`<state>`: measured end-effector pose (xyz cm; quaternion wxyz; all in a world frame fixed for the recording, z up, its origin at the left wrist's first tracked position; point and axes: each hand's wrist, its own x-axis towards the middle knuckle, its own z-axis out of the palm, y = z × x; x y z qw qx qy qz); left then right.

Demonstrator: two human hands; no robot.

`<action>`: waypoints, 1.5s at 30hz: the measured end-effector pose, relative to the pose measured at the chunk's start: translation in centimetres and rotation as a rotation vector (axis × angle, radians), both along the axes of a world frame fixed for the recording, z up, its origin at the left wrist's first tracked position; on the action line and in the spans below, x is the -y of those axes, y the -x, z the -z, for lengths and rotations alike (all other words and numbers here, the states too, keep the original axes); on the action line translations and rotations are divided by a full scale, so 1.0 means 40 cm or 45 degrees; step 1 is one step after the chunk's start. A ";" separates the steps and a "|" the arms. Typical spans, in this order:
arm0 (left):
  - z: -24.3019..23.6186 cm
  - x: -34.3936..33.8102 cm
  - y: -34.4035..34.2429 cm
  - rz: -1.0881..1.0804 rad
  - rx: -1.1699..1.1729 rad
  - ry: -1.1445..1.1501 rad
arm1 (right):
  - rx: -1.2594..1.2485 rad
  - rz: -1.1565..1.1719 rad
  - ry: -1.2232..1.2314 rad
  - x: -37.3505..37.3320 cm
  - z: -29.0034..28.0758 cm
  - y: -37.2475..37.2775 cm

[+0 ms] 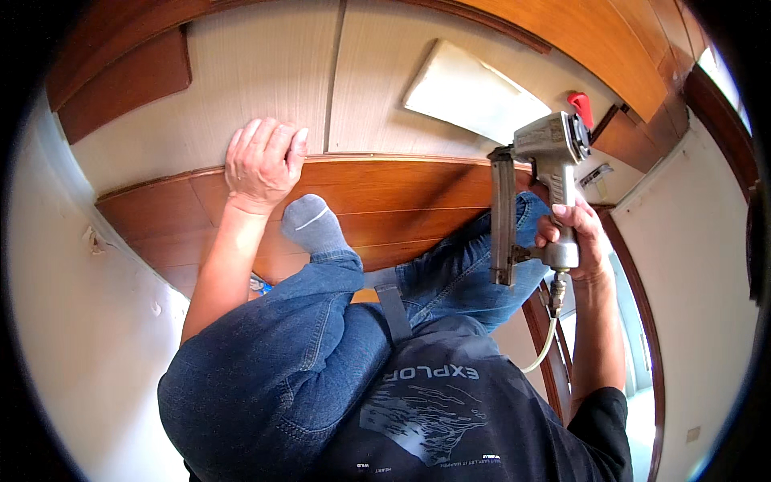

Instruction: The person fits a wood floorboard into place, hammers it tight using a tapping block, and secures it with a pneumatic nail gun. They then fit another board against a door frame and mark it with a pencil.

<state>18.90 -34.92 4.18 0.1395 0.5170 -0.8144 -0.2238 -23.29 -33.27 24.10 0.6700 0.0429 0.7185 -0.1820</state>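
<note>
My left hand [263,165] rests on the pale panel [201,96] at its narrow wooden edge [353,157], fingers slightly bent and holding nothing. My right hand [578,233] is closed around the handle of a silver pneumatic nail gun [546,140], which is held upright with its long magazine [502,217] on the left side and a pale air hose [546,341] hanging from the handle's base. Behind the gun's head are a red object [580,108] and a small metal item [596,177], too unclear to name.
A white rectangular piece [474,88] lies on the pale panel. My grey-socked foot [313,221] is against orange-brown boards [385,193], between my hands, with my bent legs below. White walls [96,305] stand on both sides; a wood-framed opening [646,337] is at lower right.
</note>
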 end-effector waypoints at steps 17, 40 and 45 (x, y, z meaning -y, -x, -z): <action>0.020 -0.008 -0.005 0.005 0.016 0.066 | 0.140 -0.136 -0.004 -0.016 0.049 -0.012; -0.064 -0.358 -0.198 -0.407 0.715 -0.199 | 0.617 0.615 0.810 -0.662 0.077 0.290; -0.034 -0.397 0.005 0.086 0.497 -0.235 | 0.679 0.560 0.880 -0.668 0.108 0.305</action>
